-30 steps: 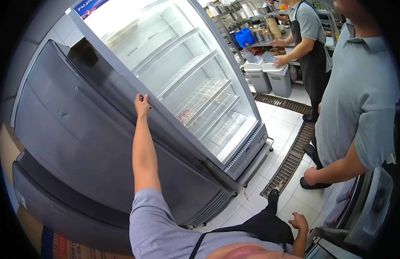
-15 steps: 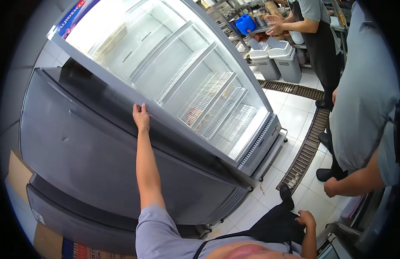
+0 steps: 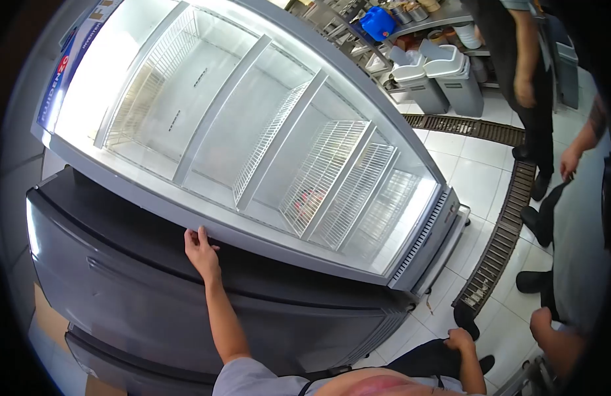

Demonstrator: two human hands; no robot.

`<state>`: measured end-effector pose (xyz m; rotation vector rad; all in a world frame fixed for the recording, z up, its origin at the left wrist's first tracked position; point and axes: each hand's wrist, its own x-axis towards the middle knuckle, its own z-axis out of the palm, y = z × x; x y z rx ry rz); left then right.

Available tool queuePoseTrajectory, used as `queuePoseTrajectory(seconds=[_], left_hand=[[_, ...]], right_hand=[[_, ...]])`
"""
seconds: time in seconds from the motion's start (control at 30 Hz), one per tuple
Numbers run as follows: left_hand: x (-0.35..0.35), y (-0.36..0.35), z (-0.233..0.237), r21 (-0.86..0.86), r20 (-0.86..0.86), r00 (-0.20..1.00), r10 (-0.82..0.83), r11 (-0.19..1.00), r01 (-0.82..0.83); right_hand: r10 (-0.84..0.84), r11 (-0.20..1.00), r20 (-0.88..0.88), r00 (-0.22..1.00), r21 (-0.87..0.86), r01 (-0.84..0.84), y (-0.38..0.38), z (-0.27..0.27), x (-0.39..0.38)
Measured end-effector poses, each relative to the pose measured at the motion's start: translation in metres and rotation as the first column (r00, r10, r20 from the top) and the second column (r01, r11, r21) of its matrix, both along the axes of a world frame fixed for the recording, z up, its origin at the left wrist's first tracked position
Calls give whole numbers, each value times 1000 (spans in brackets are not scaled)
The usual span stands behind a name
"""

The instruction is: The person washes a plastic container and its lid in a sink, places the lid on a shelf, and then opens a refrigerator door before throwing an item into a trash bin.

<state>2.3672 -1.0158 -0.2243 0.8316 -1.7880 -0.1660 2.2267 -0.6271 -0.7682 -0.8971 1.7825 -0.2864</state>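
Note:
A tall display fridge [image 3: 236, 249] with a grey frame and a lit glass front fills the upper middle of the view. The fingertips of my left hand [image 3: 201, 254] are curled at the near edge of its door [image 3: 153, 208], thumb beside the fingers. Behind the glass are white wire shelves [image 3: 325, 165], with something small and red [image 3: 307, 199] on a lower one. Just below my left hand stands a dark grey steel refrigerator [image 3: 186, 310]. My right hand [image 3: 460, 340] hangs near my black apron [image 3: 417, 363], its fingers curled in with nothing showing in them.
Grey bins [image 3: 458, 86] stand by a metal shelf holding a blue jug [image 3: 378, 24]. A floor drain grate [image 3: 500, 244] crosses the white tiles. One person [image 3: 516, 72] in dark clothing stands behind; another person [image 3: 579, 231] stands close at right. Cardboard [image 3: 49, 317] lies lower left.
The view has shifted, and the display fridge sits larger and more tilted. My left hand stays at the door edge. My right hand's fingers have curled in. The far person's raised hands have come down.

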Motion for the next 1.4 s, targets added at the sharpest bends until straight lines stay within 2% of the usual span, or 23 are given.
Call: queuePoseTrajectory(seconds=[0.07,0.1,0.17,0.43,0.57,0.6,0.7,0.73,0.9,1.0,1.07,1.17,1.2,1.27,1.3,1.33,1.4], left_hand=[[3,-2,0,17,22,1000,19,1000,-20],[1,2,-1,23,13,1000,17,1000,-17],[-1,4,-1,23,19,999,28,999,-29],[-4,5,-3,58,20,998,63,996,-64],[-4,4,-2,51,38,996,78,995,-80],[-5,2,-3,42,27,995,92,995,-93],[-4,3,-4,-38,149,976,161,987,-157],[0,2,-5,29,98,985,144,989,-147],[9,2,-5,36,198,955,219,972,-230],[10,3,-6,42,199,950,241,966,-254],[8,5,-6,19,191,947,256,964,-265],[17,0,-9,-175,356,872,335,941,-290],[18,3,-8,-163,350,879,324,945,-283],[18,6,-10,-375,488,752,444,884,-279],[21,-1,-11,-457,467,759,454,859,-233],[15,9,-6,-396,519,690,504,858,-329],[17,12,1,-414,560,658,503,858,-304]], right_hand=[[1,991,-23,1000,-134,-4,-27,-4,0],[19,990,-11,1000,-137,-21,-38,-4,-1],[-49,982,6,999,-183,49,-57,-3,-2],[-48,992,92,995,-112,58,-98,-31,6],[-6,994,105,994,-107,17,-119,-38,8],[-10,988,119,993,-149,28,-122,-46,11],[92,975,57,994,-210,-79,-134,-73,20],[99,975,45,994,-203,-88,-141,-71,17],[75,985,46,996,-158,-66,-134,-62,16],[40,988,42,998,-152,-33,-127,-55,14],[4,990,36,999,-142,2,-120,-49,13],[-26,979,4,1000,-205,26,-102,-49,15],[-35,980,-7,999,-195,33,-95,-47,16],[-10,977,-49,999,-214,-1,-78,-12,15],[-58,960,-96,994,-278,29,-64,-16,21],[-103,945,-141,985,-324,52,-49,-22,30],[-74,962,-149,986,-272,31,-25,0,34]])
